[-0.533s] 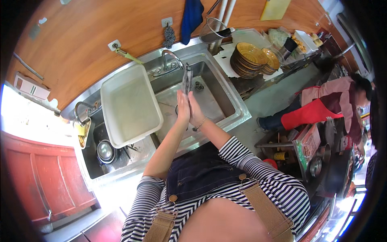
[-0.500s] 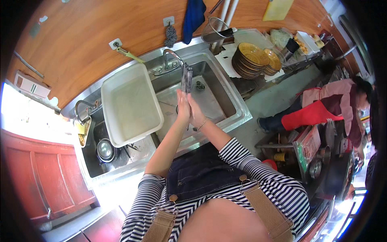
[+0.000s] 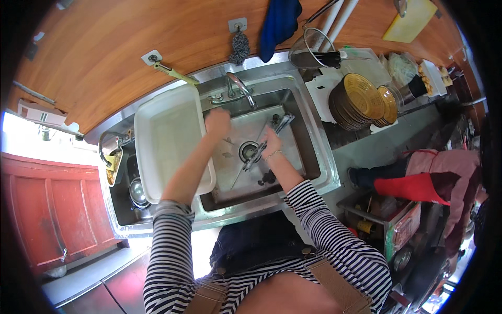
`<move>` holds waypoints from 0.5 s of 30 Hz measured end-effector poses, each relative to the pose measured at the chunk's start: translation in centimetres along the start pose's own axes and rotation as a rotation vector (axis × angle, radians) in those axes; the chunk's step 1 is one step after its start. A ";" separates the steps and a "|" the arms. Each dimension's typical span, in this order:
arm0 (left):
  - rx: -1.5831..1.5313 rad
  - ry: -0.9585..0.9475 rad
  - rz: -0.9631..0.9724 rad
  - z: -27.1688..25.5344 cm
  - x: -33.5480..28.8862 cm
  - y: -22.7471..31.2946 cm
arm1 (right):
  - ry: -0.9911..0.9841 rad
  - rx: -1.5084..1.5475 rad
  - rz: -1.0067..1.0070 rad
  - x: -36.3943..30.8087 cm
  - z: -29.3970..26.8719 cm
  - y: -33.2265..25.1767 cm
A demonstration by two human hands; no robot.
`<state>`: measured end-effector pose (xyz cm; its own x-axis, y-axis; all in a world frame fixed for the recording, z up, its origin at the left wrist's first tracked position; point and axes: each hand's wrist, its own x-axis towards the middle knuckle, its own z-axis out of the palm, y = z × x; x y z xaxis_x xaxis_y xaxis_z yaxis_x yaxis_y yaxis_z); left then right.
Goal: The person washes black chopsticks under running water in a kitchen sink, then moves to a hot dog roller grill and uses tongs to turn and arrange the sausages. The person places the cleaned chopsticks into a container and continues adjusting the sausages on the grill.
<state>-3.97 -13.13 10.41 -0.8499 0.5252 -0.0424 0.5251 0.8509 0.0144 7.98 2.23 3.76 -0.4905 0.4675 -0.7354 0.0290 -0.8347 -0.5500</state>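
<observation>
Right grip [image 3: 272, 144] on tongs [image 3: 266, 141], tips toward drain [image 3: 249, 151].

On the left basin of my sink lies a large white tray [image 3: 167, 141], and under it I see a small metal bowl [image 3: 137, 191]. A blue cloth [image 3: 280, 21] and a metal scrubber [image 3: 240, 47] hang on the wooden wall [image 3: 104, 47]. At the right of the sink stands a stack of brown plates [image 3: 358, 102], with a wire strainer [image 3: 314, 49] behind it. A yellow cutting board [image 3: 410, 21] leans further right. Another person in red and pink [image 3: 434, 183] is beside the counter.
</observation>
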 end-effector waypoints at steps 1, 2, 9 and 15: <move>0.097 0.163 -0.021 0.4 1.8 -1.4 | -0.078 0.047 0.036 0.5 1.1 0.4; 0.168 0.178 -0.036 0.5 4.2 -2.7 | -0.118 0.086 0.063 0.9 2.3 0.7; 0.280 -0.232 -0.277 1.2 8.5 -0.6 | -0.307 0.022 0.168 3.3 6.6 0.8; -0.638 0.009 -0.745 5.0 3.8 4.7 | -0.499 0.041 0.253 3.4 7.5 0.0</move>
<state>-4.51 -7.13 5.33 -0.9559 -0.1511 -0.2519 -0.2660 0.8090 0.5242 -0.24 1.66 4.20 -0.8254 0.0653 -0.5608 0.1703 -0.9182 -0.3577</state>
